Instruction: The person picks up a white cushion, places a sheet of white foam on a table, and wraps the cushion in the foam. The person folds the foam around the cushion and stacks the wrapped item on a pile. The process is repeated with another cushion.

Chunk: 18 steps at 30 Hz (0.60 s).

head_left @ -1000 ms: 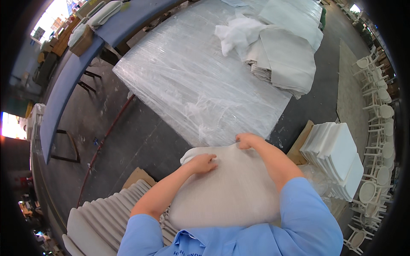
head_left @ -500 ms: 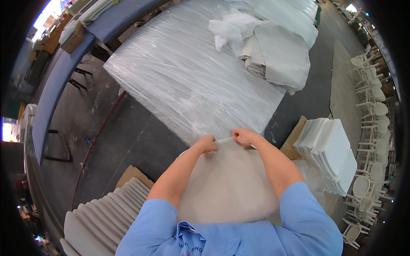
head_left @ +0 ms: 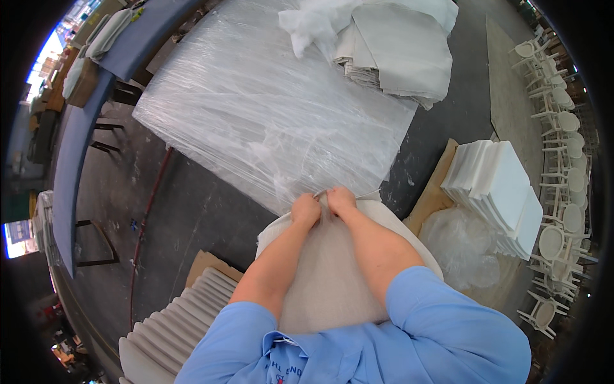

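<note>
By the near edge of the wrapped stack [head_left: 224,96], the left hand [head_left: 306,210] and right hand [head_left: 341,201] pinch the beige cover [head_left: 329,275] in narrowed fingers, apparently gathering its far edge, an even pull likely called for next.

Soft light covers the beige, rounded fabric cushion [head_left: 336,275]; glare streaks the broad, clear-plastic-wrapped surface [head_left: 249,96]; edges curve into black.
</note>
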Motion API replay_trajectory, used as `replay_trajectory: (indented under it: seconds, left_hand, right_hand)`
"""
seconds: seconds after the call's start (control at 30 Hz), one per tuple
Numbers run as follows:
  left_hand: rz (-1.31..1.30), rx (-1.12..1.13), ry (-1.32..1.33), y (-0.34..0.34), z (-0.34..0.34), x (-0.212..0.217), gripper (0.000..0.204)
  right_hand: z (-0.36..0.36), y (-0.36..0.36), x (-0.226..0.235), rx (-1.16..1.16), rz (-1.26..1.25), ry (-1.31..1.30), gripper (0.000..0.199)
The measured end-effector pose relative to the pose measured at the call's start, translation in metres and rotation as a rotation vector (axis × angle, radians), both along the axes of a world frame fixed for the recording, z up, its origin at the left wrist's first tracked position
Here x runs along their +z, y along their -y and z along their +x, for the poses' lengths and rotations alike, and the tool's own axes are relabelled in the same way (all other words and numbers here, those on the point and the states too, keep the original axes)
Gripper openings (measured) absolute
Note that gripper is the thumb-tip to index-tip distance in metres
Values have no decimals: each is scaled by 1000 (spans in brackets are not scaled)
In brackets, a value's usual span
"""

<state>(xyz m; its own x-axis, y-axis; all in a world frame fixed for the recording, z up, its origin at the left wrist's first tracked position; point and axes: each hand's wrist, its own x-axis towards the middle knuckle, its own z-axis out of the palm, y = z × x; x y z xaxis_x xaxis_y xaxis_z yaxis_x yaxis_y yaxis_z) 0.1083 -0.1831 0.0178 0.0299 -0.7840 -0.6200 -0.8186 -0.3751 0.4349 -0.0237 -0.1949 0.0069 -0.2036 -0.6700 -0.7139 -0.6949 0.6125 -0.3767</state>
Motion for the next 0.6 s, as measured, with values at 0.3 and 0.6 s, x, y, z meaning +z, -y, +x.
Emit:
replay_trajectory:
  seconds: [0.3, 0.6]
  left_hand:
    - [-128, 51, 63, 3, -12, -10, 29]
    - [-86, 21, 58, 11, -10, -21, 34]
  right_hand:
    - [12, 4, -9, -116, -330, -64, 32]
    - [10, 15, -20, -133, -389, -22, 30]
